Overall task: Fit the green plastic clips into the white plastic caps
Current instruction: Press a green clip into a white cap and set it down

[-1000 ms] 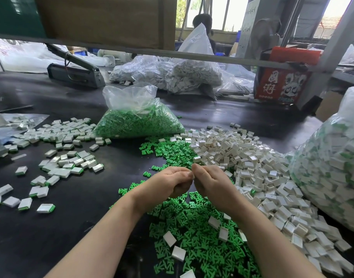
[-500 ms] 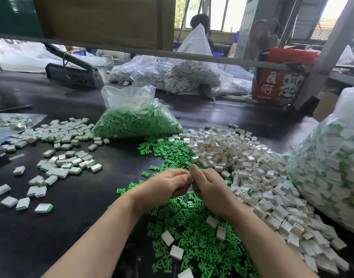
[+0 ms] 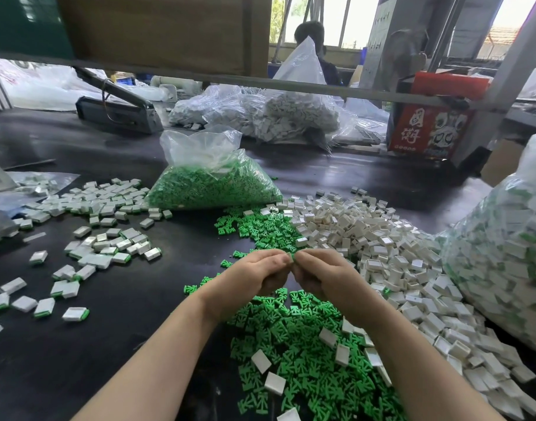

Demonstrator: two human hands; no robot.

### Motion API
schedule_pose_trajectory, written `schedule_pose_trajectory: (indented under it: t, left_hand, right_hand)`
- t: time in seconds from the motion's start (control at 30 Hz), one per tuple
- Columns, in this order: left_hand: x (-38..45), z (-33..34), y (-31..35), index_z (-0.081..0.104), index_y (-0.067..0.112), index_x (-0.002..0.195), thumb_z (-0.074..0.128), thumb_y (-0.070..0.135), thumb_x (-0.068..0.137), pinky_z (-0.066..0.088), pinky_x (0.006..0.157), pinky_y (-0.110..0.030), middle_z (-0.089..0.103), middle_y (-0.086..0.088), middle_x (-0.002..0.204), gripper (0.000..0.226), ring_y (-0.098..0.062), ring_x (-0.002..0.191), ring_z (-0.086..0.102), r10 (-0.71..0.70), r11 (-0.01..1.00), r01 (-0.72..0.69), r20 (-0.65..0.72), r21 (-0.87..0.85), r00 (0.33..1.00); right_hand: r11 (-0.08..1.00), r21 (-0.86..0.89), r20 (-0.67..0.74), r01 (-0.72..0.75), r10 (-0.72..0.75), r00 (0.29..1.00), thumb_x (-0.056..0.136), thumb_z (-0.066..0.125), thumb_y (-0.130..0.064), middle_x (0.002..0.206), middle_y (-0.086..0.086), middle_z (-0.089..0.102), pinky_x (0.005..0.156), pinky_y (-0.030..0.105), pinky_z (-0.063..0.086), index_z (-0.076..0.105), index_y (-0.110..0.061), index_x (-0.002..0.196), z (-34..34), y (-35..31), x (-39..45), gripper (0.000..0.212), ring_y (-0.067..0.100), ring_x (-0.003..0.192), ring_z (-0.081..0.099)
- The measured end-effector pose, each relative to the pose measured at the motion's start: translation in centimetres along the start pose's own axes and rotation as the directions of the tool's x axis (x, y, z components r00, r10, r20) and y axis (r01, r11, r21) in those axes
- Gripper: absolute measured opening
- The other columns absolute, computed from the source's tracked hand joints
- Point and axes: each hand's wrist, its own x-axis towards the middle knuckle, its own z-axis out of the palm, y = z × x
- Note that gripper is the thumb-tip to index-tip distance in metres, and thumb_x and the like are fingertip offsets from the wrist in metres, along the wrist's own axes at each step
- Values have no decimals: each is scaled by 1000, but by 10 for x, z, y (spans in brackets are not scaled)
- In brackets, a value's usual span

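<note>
Your left hand (image 3: pixel 254 275) & right hand (image 3: pixel 324 275) pinch a clip (image 3: pixel 292 257) over green pile (image 3: pixel 300 360); caps (image 3: pixel 382 247) right, bag (image 3: pixel 212 183) behind. Unchanged vs. earlier.

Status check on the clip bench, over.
Left hand and right hand fingertips together, pinching a green clip; cap hidden. Loose green clips below, white caps right. Nothing in the way.

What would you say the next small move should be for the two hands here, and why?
Probably press the two hands' fingertips together to seat the clip. The left hand and right hand meet fingertip to fingertip above the loose green clips, and a bit of green shows between them; no cap is visible there. Then likely drop it with the finished pieces.
</note>
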Motion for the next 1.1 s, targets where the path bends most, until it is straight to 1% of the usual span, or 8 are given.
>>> schedule_pose_trajectory:
  t: [0.17, 0.3, 0.57, 0.67, 0.77, 0.9, 0.97, 1.1]
  left_hand:
    - [0, -2, 1, 51, 9, 78, 46, 33, 95, 26, 50, -18, 31, 6, 63, 29, -10, 56, 24, 12, 998, -12, -13, -54, 1000]
    - [-1, 1, 3, 51, 30, 65, 46, 31, 95, 28, 51, -16, 33, 11, 61, 31, -7, 54, 27, 21, 999, -21, -7, -41, 1000]
    - [-3, 6, 6, 47, 29, 62, 44, 32, 94, 31, 52, -14, 35, 11, 60, 33, -6, 54, 28, 15, 999, -15, 3, 30, 1000]
    - [-3, 7, 5, 48, 25, 68, 43, 28, 99, 30, 54, -16, 36, 13, 59, 31, -5, 54, 29, 16, 999, -15, -26, 32, 1000]
    - [-2, 11, 2, 48, 16, 80, 40, 20, 105, 30, 58, -21, 38, 12, 60, 28, -6, 56, 31, 0, 999, 3, -78, 34, 997]
    - [-2, 14, 1, 52, 18, 79, 38, 19, 106, 31, 56, -20, 40, 13, 61, 30, -5, 56, 33, 8, 1000, -6, -98, 20, 995]
    - [-1, 15, 1, 53, 19, 79, 38, 20, 106, 31, 57, -20, 41, 13, 61, 31, -4, 57, 34, 10, 999, -6, -108, 36, 994]
    - [-1, 15, 0, 49, 16, 79, 38, 19, 106, 33, 56, -19, 41, 16, 60, 30, -3, 56, 35, 27, 994, -13, -119, 111, 993]
  right_hand:
    - [996, 93, -33, 2, 1, 999, 102, 44, -20, 47, -9, 36, 44, 21, 21, 53, -12, 66, -1, -1, 0, 38, 8, 44, 26]
    - [999, 46, -61, 21, -18, 998, 102, 41, -12, 48, -10, 36, 45, 16, 28, 42, -12, 61, 1, -1, 2, 41, 6, 44, 30]
    - [999, -42, -60, 5, -8, 998, 101, 41, -9, 48, -12, 37, 48, 19, 29, 39, -18, 58, 0, 3, 3, 45, 7, 46, 31]
    - [998, -59, -105, 26, -33, 994, 102, 40, -10, 48, -12, 37, 48, 18, 29, 39, -18, 58, 5, 4, 3, 45, 7, 46, 31]
    - [994, -89, -168, 58, -72, 983, 102, 40, -15, 50, -11, 38, 49, 24, 29, 40, -20, 57, 10, 8, 3, 45, 9, 48, 32]
    - [996, -55, -196, 77, -86, 977, 93, 40, -29, 48, -11, 39, 48, 23, 29, 42, -22, 57, 14, 10, 3, 37, 7, 47, 32]
    - [991, -112, -207, 75, -97, 973, 94, 40, -30, 48, -11, 40, 50, 26, 30, 43, -23, 57, 13, 10, 4, 38, 6, 48, 34]
    - [948, -314, -235, 58, -137, 962, 104, 38, -19, 51, -10, 44, 56, 31, 33, 44, -23, 59, 13, 14, 4, 45, 3, 49, 37]
